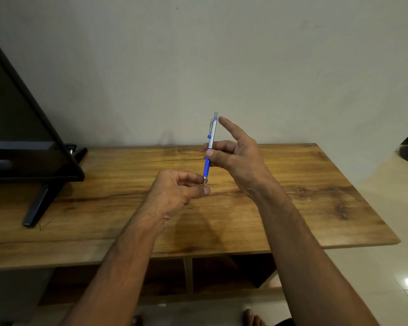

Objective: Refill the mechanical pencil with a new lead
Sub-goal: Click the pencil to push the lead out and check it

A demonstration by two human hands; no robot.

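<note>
A mechanical pencil (210,147) with a blue grip and a silver upper barrel stands nearly upright above the wooden table (292,184), tip down. My right hand (238,158) pinches its middle between thumb and middle finger, and the index finger is stretched up beside the push cap. My left hand (177,189) is curled below, thumb and fingertips pinched at the metal tip. Whether a lead is between those fingers is too small to tell.
A black monitor (21,128) on a splayed stand (40,203) fills the table's left side. A plain wall rises behind. Open shelves (210,274) sit under the tabletop, and pale floor tiles (386,267) lie to the right.
</note>
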